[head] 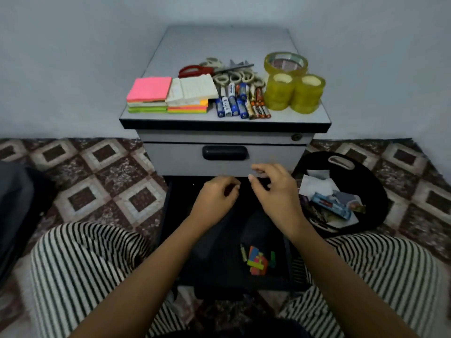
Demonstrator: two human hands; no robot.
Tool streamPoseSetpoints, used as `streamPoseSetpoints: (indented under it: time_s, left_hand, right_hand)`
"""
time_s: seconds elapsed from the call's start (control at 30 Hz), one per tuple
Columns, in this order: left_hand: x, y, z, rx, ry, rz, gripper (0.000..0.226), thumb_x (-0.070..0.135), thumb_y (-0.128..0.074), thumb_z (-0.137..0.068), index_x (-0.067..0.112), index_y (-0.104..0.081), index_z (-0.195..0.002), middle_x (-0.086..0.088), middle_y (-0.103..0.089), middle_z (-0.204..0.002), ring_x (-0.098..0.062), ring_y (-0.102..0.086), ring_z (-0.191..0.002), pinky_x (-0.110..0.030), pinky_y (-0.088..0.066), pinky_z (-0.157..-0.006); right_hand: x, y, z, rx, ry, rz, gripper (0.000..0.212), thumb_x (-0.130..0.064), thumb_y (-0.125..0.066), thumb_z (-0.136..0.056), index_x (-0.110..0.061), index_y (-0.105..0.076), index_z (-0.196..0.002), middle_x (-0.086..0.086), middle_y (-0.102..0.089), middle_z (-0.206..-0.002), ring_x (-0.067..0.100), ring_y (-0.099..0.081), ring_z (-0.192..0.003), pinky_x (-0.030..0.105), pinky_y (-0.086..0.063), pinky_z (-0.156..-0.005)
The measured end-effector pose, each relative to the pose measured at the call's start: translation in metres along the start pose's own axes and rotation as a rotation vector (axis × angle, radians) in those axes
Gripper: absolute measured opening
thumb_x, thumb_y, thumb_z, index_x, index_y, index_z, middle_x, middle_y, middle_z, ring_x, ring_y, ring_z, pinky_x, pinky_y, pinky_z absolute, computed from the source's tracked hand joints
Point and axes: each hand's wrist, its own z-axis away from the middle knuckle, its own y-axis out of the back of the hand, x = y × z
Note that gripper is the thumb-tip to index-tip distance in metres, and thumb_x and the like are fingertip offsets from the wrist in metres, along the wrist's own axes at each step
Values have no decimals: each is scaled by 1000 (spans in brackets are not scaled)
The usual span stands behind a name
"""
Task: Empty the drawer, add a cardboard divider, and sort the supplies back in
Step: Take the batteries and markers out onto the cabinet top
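The lower black drawer (180,242) is pulled out between my knees. Small coloured pieces (258,262) lie near its front right corner. My left hand (217,198) hovers over the drawer's back part with its fingers curled; whether it holds something small I cannot tell. My right hand (275,189) is beside it, fingers spread and bent, nothing visible in them. On the cabinet top (219,45) lie sticky-note stacks (148,93), a white pad (195,90), scissors (219,69), batteries (239,101) and yellow tape rolls (292,89).
The grey upper drawer with a black handle (224,152) is closed. A black bag (366,186) with papers and wrappers sits on the patterned carpet (97,172) at the right. My striped trouser legs (80,264) flank the drawer. A dark object (14,203) lies far left.
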Motion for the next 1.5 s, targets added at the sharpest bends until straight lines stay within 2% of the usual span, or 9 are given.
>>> streamPoseSetpoints:
  time_s: [0.2,0.33,0.47,0.57,0.87,1.03,1.2,1.37,1.5]
  left_hand:
    - [-33,-49,38,-151,257,-3,15,10,-59,-88,7,-69,-99,-8,-68,-98,-18,-62,-89,-14,-37,-71]
    - [-46,-83,60,-183,622,98,18,12,-56,-89,7,-71,-99,-7,-69,-102,-19,-62,-97,-11,-35,-67]
    - [-58,-105,67,-330,828,139,26,9,-49,-92,7,-69,-107,-9,-66,-111,-22,-61,-102,-21,-43,-78]
    - [-61,-115,73,-390,997,303,24,6,-43,-94,10,-66,-99,-5,-62,-94,-19,-57,-84,-25,-50,-67]
    - [-67,-126,78,-316,1267,587,17,12,-49,-94,4,-64,-95,-14,-65,-103,-27,-60,-98,-36,-53,-87]
    - [-63,-118,76,-312,1311,678,13,8,-51,-93,9,-62,-87,-7,-64,-87,-19,-60,-84,-33,-52,-76]
    - [-64,-107,62,-289,1257,668,6,13,-56,-93,9,-60,-95,-9,-63,-97,-19,-58,-89,-33,-49,-79]
    - [-49,-76,33,-285,1110,689,4,11,-55,-93,12,-54,-97,-4,-61,-80,-12,-57,-66,-24,-48,-60]
    - [-21,-42,-1,-224,930,721,4,10,-56,-93,13,-54,-92,-4,-61,-73,-9,-57,-57,-22,-46,-56]
  right_hand:
    - [47,-31,45,-376,-177,76,20,-13,-65,-86,-7,-69,-105,10,-66,-98,17,-62,-90,15,-42,-78]
    - [79,-53,61,-746,-321,212,18,-16,-59,-89,-9,-66,-103,9,-67,-102,21,-62,-97,26,-45,-81]
    - [95,-73,70,-837,-373,279,15,-13,-55,-87,-5,-67,-82,17,-68,-90,30,-63,-87,34,-50,-73]
    - [106,-84,79,-892,-428,342,27,-13,-53,-88,-6,-56,-62,17,-64,-75,32,-61,-77,30,-40,-60]
    - [120,-98,99,-875,-498,415,28,-15,-48,-92,-7,-52,-66,21,-67,-91,34,-65,-80,28,-38,-56]
    - [120,-100,100,-881,-519,368,34,-22,-49,-91,-15,-39,-59,15,-64,-85,25,-59,-71,28,-39,-55]
    - [105,-91,90,-811,-470,276,21,-29,-52,-90,-11,-49,-80,13,-62,-88,26,-60,-80,26,-37,-57]
    - [84,-76,73,-545,-455,86,17,-22,-61,-86,-12,-49,-80,12,-63,-87,27,-60,-82,35,-45,-67]
    - [55,-55,45,-300,-381,-28,10,-14,-65,-85,-5,-64,-89,6,-65,-86,18,-62,-81,19,-42,-67]
